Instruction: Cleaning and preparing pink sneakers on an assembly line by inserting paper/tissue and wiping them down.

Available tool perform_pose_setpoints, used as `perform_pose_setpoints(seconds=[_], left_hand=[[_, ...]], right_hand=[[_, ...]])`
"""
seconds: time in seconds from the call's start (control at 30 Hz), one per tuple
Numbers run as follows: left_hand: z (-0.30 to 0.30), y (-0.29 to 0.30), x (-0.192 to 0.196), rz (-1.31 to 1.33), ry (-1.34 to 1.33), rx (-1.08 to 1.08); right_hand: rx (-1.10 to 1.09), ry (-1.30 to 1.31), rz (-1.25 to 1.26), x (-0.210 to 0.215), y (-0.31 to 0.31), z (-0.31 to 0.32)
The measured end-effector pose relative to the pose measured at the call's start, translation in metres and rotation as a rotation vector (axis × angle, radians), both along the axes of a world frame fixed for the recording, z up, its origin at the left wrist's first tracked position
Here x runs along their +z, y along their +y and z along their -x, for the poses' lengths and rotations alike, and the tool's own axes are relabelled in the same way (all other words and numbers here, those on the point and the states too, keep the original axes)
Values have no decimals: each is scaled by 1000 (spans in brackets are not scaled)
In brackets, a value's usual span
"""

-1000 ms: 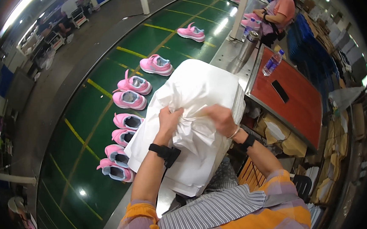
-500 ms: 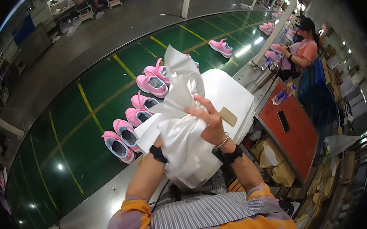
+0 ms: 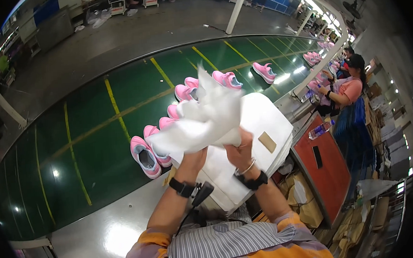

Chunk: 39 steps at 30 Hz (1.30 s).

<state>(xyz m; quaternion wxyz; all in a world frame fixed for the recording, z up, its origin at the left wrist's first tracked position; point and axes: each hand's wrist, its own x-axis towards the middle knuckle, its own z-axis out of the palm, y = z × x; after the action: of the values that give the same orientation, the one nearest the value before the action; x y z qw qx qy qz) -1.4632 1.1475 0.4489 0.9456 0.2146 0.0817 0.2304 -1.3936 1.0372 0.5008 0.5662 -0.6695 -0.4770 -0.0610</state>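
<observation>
A crumpled sheet of thin white paper [image 3: 210, 116], blurred by motion, is bunched up in front of me. My right hand [image 3: 240, 151] is closed around its lower right part. Below its left part, my left hand [image 3: 195, 159] grips the same paper, most of its fingers hidden by it. Under both hands lies a stack of flat white paper sheets [image 3: 258, 113], with a small tan card [image 3: 267, 142] on top. Pink shoes [image 3: 145, 157] with pale blue linings stand in a row just beyond, some partly covered by the held paper.
A green conveyor belt [image 3: 93, 151] with yellow lines curves past my metal worktop [image 3: 99, 232]. At right, a red-brown board [image 3: 322, 169] carries a plastic bottle [image 3: 320, 129] and a dark phone-like object [image 3: 317, 157]. A co-worker [image 3: 349, 88] sits farther along the belt, near more pink shoes.
The paper has been gathered into a more compact bunch. My right hand has moved down and closed on its lower part, and my left hand now shows below it. The view has shifted.
</observation>
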Motion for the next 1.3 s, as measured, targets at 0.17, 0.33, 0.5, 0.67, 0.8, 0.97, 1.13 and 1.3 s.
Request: perform_pose_setpoints(seconds=[0.17, 0.33, 0.5, 0.67, 0.8, 0.97, 1.13, 1.3], left_hand=[[-13, 31, 22, -241, 123, 195], [15, 22, 57, -331, 236, 412], [35, 8, 54, -566, 178, 299], [27, 16, 49, -843, 101, 596], [24, 16, 42, -804, 265, 553], [17, 41, 6, -992, 282, 412], [-2, 144, -57, -1263, 615, 96], [-84, 169, -119, -1853, 549, 116]], right_hand=[[-200, 447, -169, -13, 15, 35], [-352, -590, 182, 14, 3, 29], [171, 174, 305, 9, 9, 31], [535, 837, 232, -5, 12, 34], [512, 1029, 280, -7, 13, 34], [177, 257, 482, -24, -11, 30], [-396, 436, 404, -57, -74, 7], [-449, 219, 576, -60, -104, -16]])
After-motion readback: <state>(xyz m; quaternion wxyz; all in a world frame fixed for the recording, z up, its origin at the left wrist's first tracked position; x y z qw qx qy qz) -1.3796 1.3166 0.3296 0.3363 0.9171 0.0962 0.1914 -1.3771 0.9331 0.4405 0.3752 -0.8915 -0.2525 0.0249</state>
